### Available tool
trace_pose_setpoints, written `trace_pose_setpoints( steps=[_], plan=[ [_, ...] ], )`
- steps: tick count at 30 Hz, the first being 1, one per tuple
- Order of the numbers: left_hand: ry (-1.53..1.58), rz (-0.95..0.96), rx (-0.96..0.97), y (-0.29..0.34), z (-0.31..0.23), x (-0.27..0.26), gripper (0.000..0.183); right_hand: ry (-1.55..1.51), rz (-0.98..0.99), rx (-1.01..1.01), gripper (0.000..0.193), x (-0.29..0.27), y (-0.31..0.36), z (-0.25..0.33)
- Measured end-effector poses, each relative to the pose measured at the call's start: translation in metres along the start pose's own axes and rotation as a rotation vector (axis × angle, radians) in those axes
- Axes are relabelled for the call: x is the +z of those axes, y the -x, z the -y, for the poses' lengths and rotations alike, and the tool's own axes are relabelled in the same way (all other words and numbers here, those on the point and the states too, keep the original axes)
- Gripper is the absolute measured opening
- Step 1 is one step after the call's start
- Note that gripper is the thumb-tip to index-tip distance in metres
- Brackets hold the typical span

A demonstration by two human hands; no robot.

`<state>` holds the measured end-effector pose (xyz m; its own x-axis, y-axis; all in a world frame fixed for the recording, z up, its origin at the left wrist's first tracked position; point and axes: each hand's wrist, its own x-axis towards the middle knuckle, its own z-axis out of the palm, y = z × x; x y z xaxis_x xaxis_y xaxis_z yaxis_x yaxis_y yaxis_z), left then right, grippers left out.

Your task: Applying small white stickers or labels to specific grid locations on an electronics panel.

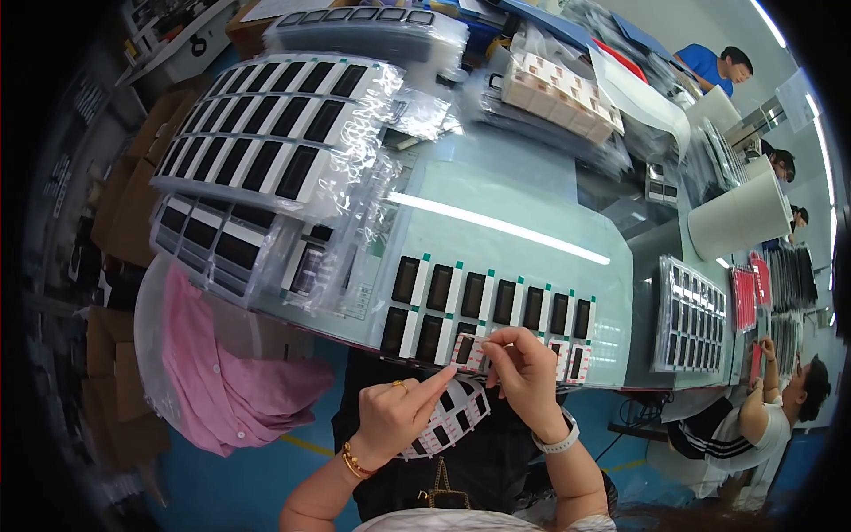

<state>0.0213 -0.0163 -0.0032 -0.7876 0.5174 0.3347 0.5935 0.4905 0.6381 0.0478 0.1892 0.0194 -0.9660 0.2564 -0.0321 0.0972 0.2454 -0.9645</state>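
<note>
Near the front edge of the table, two rows of dark rectangular panels [438,286] with white side strips and green tabs lie side by side. Over one front-row panel is a small white frame-shaped piece with pink marks [467,351]. My right hand [529,377] pinches at its right edge, thumb and forefinger together. My left hand [394,417] reaches its stretched forefinger to the piece's lower left corner, its other fingers curled. Similar pink-marked pieces [578,363] cover panels at the row's right end. Below my hands, a white sheet with dark rectangles [456,417] rests on my lap.
Stacked plastic trays of panels [266,124] stand at the left. A pink cloth [226,372] hangs below them. Another tray [690,315] and a white roll [740,213] are at the right. A co-worker in a white top [762,417] sits beyond.
</note>
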Motion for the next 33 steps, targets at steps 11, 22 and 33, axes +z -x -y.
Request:
trace_pose_setpoints(
  steps=[11, 22, 33],
  plan=[
    [0.003, 0.073, 0.006, -0.005, -0.008, 0.006, 0.035, 0.489, -0.098, -0.452, 0.014, -0.006, -0.003, 0.004],
    [0.037, 0.018, 0.012, 0.003, -0.005, 0.016, 0.041, 0.546, -0.079, -0.379, 0.016, -0.008, -0.014, 0.004],
    [0.049, 0.027, -0.006, 0.002, -0.008, 0.015, 0.039, 0.766, -0.103, -0.468, 0.019, -0.004, -0.017, 0.013]
  ],
)
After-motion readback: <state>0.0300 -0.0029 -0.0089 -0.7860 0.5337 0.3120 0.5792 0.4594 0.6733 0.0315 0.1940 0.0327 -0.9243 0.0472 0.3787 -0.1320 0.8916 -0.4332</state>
